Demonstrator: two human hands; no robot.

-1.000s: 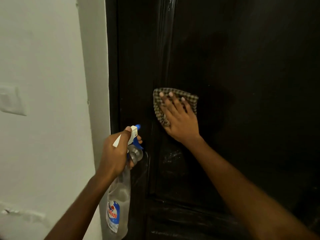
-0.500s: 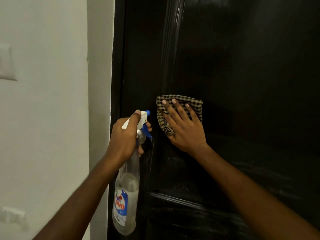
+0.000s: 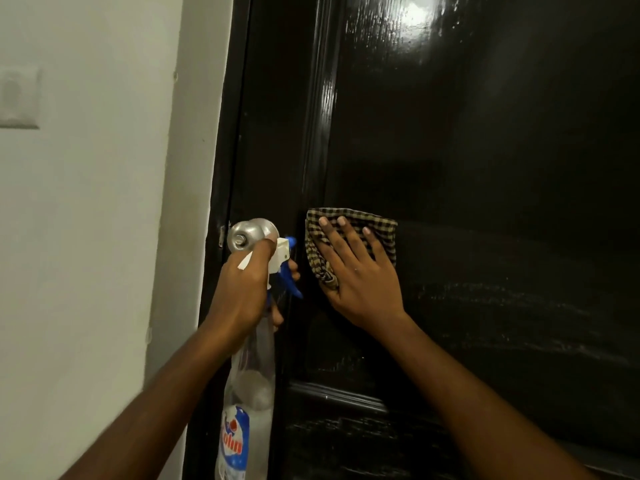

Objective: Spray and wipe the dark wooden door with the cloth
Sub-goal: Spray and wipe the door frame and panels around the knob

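Centre frame: right hand, fingers spread flat, presses the checked cloth on the dark door. Left hand grips the spray bottle, lower left. Risk: overspray hitting the knob.

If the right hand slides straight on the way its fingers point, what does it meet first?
Probably the raised vertical moulding of the dark wooden door, up and slightly left. The right hand presses the checked cloth flat on the panel, so the gap is hard to judge.
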